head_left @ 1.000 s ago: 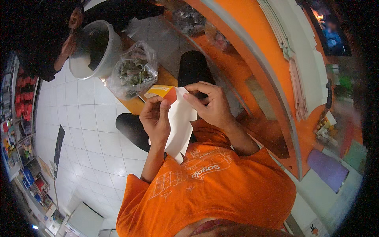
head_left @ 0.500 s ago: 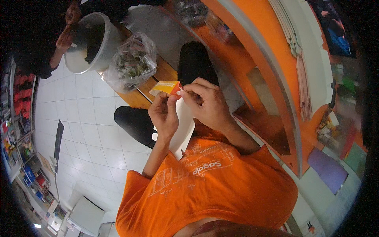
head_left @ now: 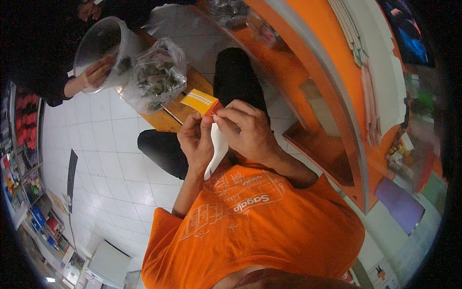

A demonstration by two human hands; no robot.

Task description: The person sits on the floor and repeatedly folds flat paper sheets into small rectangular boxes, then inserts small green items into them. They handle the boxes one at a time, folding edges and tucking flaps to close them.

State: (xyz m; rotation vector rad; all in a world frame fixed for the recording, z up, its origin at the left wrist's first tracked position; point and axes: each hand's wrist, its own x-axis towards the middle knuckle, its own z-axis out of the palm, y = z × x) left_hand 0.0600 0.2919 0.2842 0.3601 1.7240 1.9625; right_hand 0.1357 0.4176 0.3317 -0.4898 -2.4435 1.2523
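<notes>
In front of my lap I hold a partly folded carton [head_left: 198, 101], printed yellow with a red-orange edge. Its plain white inner side hangs below my fingers as a long curved strip. The thumb and fingers of my left hand [head_left: 196, 139] pinch the carton near the red-orange edge. Right beside it, my right hand [head_left: 248, 127] pinches the same edge with its thumb and forefinger, and the two sets of fingertips nearly meet. Some fingers of each hand are curled out of sight.
Beyond my knees, a clear plastic bag [head_left: 161, 77] of dark green-grey contents lies on a wooden bench [head_left: 166, 120]. A co-worker's hand [head_left: 98, 72] is at a translucent bucket [head_left: 126, 45]. To my right curves an orange counter [head_left: 308, 38] with shelves underneath.
The carton's white part has turned edge-on and looks narrower, while its yellow face shows more. Both my hands keep their pinch. The co-worker's hand has moved lower at the bucket, which is tilted differently.
</notes>
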